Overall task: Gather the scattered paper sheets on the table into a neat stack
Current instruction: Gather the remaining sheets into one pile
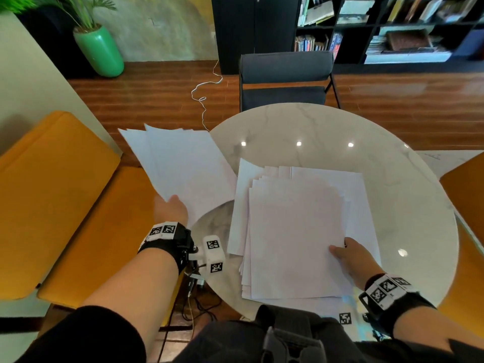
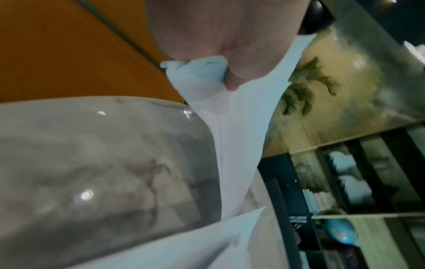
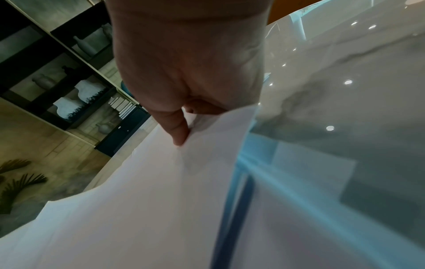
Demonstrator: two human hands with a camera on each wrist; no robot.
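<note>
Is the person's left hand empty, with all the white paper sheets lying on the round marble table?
No: the left hand grips a fan of white paper sheets held off the table's left edge.

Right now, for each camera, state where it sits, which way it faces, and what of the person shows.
Head: worn on the head, facing down at the table; both forearms show, left hand, right hand.
Left wrist: along the left hand, its grip pinching the held sheets.
Right wrist: along the right hand, thumb on the paper pile.
Shared: all three show the marble table and white paper.
</note>
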